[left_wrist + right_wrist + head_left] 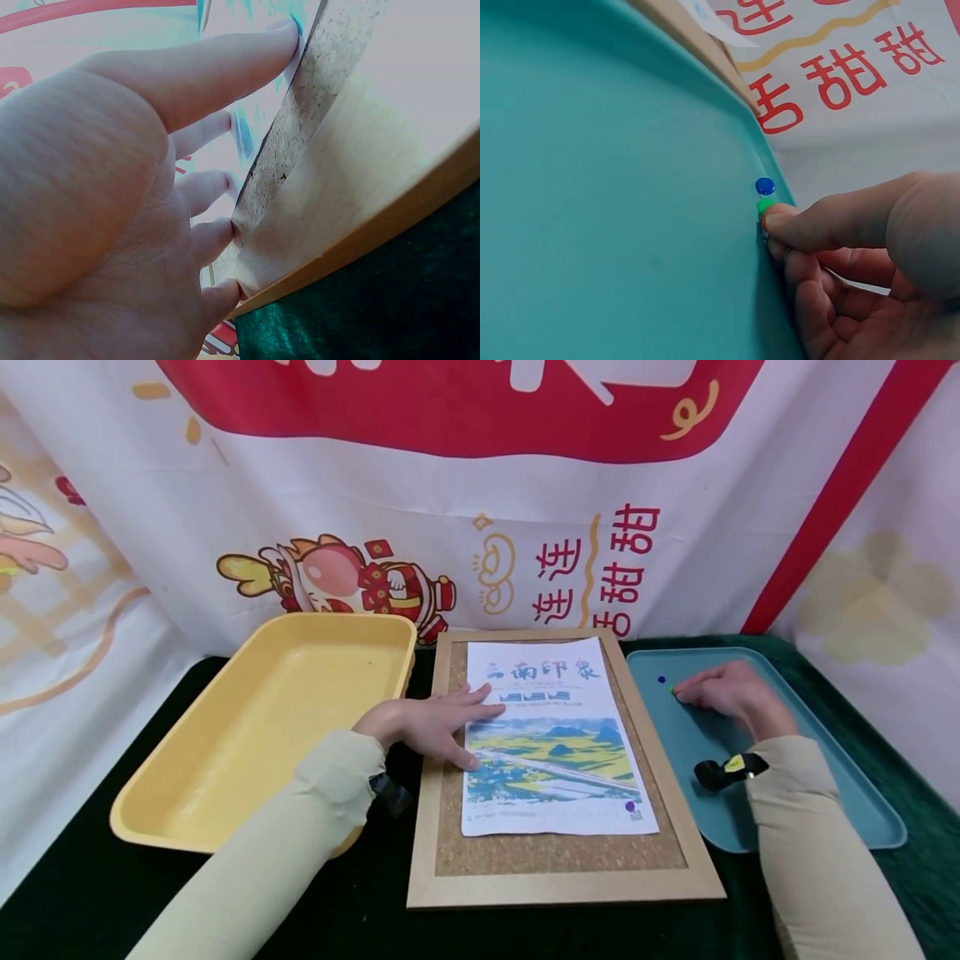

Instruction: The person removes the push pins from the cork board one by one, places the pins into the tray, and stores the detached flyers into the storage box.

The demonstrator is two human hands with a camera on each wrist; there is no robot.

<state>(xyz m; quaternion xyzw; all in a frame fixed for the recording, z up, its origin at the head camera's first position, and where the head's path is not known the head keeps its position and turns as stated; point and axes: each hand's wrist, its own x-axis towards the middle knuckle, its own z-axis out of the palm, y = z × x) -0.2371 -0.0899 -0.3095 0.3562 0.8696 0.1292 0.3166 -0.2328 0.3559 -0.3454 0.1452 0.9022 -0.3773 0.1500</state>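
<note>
A printed sheet [555, 760] with a landscape picture lies on a wood-framed cork board [540, 856]. My left hand [438, 727] rests with spread fingers across the board's left side, thumb and some fingertips touching the paper. At the sheet's lower right corner sits a purple pushpin [630, 807]. Over the far left part of the blue tray [810, 793], my right hand [731, 693] pinches a small red pushpin [763, 222], mostly hidden by thumb and finger. Beside the fingertips are a green pushpin [765, 205] and a blue pushpin [765, 186].
A yellow basin [262, 727] stands left of the board. Everything sits on a dark green cloth [375, 902]. Behind hangs a printed white and red curtain [450, 485], close to the far edges of board, basin and tray.
</note>
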